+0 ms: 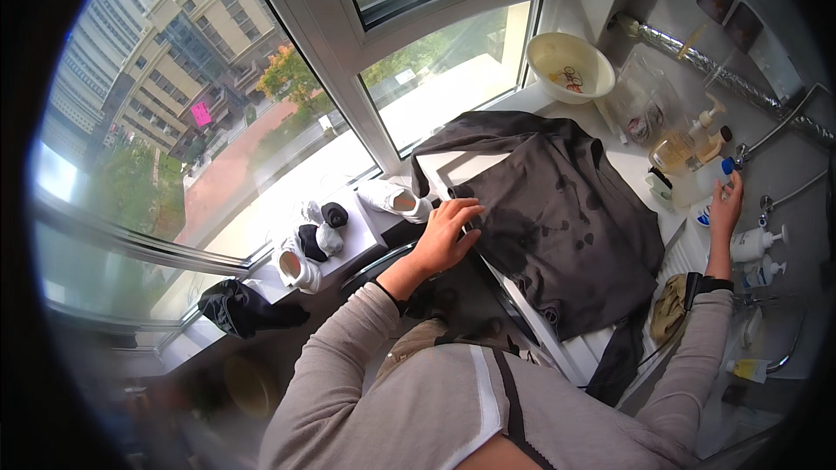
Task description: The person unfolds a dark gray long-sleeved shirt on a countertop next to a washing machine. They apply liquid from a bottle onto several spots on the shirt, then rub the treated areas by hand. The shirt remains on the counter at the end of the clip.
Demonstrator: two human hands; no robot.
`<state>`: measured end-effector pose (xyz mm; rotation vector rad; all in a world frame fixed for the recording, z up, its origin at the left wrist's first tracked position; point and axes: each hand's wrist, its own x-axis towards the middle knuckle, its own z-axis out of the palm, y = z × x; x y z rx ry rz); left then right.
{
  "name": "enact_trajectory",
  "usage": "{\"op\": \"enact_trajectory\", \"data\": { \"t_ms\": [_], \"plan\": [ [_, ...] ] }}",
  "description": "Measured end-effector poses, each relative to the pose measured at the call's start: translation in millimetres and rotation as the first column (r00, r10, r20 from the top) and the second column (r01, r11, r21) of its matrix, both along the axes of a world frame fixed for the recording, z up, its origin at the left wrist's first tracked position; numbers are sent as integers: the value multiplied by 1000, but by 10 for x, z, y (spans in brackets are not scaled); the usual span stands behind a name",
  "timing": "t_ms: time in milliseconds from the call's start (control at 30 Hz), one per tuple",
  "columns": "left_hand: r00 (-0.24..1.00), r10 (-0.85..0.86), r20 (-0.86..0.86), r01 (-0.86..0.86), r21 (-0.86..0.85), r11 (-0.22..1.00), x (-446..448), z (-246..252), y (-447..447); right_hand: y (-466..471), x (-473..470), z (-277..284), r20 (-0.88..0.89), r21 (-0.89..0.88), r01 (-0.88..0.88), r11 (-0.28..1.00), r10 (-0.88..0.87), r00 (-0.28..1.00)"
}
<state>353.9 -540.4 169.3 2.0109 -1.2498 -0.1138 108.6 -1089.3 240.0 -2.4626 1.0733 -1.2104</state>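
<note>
A dark grey long-sleeved garment (568, 228) with darker wet patches lies spread over a white ribbed washboard sink (679, 254). My left hand (447, 235) hovers at or just over the garment's left edge, fingers apart, holding nothing. At the right, my right hand (725, 199) is at a translucent bottle with a blue cap (708, 176), fingertips by the cap; whether they grip it is unclear. A scrubbing brush (659, 184) lies left of that bottle. Beyond it stands a pump bottle of yellowish liquid (673, 150).
White shoes (395, 201) and rolled socks (330, 238) sit on the windowsill at left, with a black cloth (238, 307) nearer me. A cream basin (569, 68) stands at the back. White pump bottles (751, 245), a brown cloth (669, 307) and a faucet (793, 346) are at right.
</note>
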Motion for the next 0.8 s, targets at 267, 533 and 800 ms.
{"op": "enact_trajectory", "data": {
  "t_ms": [267,533,800],
  "plan": [
    [924,331,190,-328,-48,943,1070,-362,-33,1919,1301,371,-159,336,-412,847,482,861],
    [973,148,178,-143,-39,989,649,-532,10,3287,2607,39,-236,521,-592,615,770,592],
    [989,3,-149,-51,-322,945,749,-513,285,3689,3697,-764,-400,252,-597,761,644,652]
  ]
}}
